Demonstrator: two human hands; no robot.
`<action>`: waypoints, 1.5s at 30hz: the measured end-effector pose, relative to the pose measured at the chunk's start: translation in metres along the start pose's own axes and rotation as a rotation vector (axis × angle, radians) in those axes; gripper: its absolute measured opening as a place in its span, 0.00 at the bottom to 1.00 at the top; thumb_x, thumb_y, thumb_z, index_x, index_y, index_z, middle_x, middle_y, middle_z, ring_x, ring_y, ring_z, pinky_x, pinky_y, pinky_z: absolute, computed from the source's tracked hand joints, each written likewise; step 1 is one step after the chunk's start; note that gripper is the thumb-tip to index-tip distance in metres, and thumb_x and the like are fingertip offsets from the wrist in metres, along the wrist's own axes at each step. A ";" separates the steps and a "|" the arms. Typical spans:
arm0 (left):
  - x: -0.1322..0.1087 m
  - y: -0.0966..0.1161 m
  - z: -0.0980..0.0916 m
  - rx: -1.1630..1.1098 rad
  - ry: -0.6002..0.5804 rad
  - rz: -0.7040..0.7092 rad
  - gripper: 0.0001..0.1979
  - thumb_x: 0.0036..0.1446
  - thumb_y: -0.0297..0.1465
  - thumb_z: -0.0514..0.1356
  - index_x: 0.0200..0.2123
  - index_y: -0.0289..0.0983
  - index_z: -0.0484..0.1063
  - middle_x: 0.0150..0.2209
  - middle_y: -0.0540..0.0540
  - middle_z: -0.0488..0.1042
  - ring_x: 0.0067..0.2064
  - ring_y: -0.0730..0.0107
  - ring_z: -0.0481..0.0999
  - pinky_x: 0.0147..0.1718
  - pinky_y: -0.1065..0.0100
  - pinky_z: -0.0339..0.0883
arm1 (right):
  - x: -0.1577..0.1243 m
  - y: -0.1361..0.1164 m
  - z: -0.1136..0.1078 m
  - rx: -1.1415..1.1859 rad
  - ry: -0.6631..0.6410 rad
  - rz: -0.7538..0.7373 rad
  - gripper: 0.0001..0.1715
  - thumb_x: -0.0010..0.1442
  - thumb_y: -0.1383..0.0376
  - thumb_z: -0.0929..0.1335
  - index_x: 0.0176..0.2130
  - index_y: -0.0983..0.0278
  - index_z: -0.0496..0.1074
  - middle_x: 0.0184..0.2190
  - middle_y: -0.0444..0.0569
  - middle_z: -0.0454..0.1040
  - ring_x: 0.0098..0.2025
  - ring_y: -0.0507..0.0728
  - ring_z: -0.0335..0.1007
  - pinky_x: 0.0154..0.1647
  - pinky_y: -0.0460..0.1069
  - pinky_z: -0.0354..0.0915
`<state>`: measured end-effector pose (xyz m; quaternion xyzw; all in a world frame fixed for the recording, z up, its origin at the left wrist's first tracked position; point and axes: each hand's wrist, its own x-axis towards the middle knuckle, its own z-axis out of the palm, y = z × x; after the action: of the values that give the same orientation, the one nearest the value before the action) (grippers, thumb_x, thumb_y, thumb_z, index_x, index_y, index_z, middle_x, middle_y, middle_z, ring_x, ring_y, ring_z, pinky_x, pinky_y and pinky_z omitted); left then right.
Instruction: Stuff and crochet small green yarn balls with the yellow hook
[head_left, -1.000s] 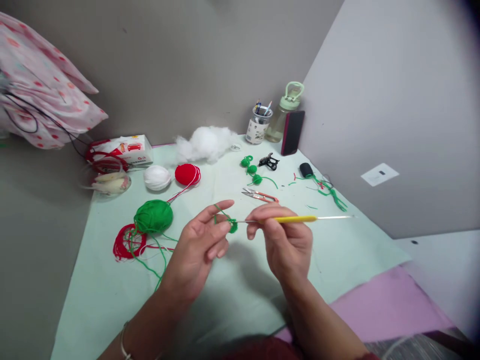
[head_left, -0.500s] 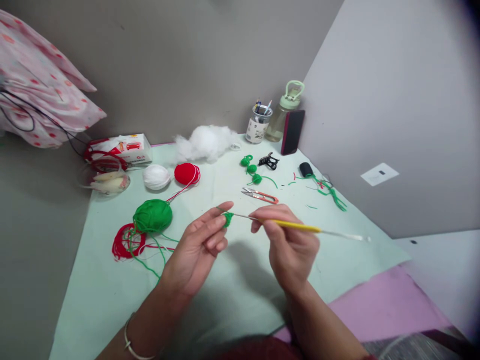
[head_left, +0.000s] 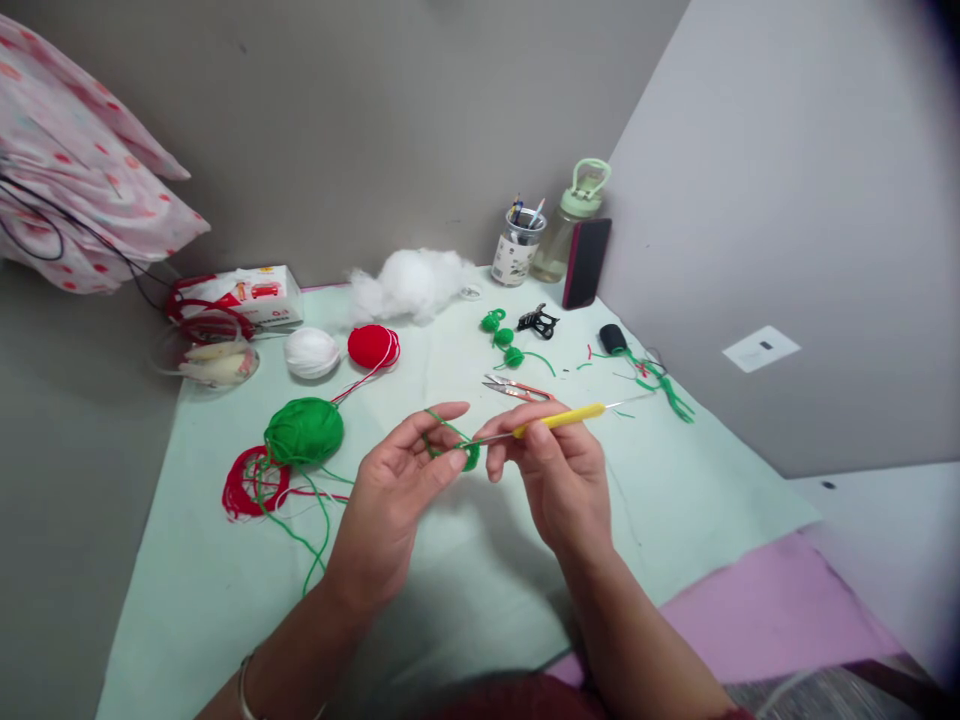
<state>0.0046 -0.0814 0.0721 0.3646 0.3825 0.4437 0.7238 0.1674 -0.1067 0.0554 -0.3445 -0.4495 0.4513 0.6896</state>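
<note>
Between thumb and fingers, my left hand (head_left: 397, 490) pinches a small green crochet piece (head_left: 472, 457), with green yarn running over its raised index finger. My right hand (head_left: 562, 470) grips a yellow-handled crochet hook (head_left: 570, 418) like a pen. The hook's metal tip meets the green piece at my left fingertips; its exact place in the stitches is too small to make out. Left of my hands sits a green yarn ball (head_left: 305, 431), with loose strands trailing toward my left wrist. Orange-handled thread snips (head_left: 517, 388) lie just beyond my right hand.
Behind are a red yarn ball (head_left: 373, 346), a white yarn ball (head_left: 312, 353) and white stuffing (head_left: 412, 287). Small green crocheted balls (head_left: 503, 338) and a black claw clip (head_left: 538, 321) lie past the snips. A phone (head_left: 586, 263) leans by a bottle (head_left: 559, 235). Red yarn (head_left: 255, 484) is coiled at left.
My right hand has shifted slightly left and up, and the hook's handle now tilts upward to the right. My left fingers have opened a little, showing yarn stretched over the index finger.
</note>
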 end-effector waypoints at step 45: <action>-0.001 -0.007 0.005 -0.053 -0.026 -0.033 0.16 0.57 0.32 0.74 0.49 0.43 0.83 0.36 0.50 0.76 0.41 0.70 0.76 0.47 0.68 0.70 | -0.003 0.001 0.006 -0.237 0.011 -0.123 0.08 0.70 0.64 0.72 0.44 0.57 0.85 0.39 0.49 0.83 0.33 0.53 0.76 0.33 0.49 0.75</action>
<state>0.0117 -0.0853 0.0688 0.3446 0.3670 0.4370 0.7454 0.1608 -0.1085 0.0559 -0.3979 -0.5160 0.3501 0.6730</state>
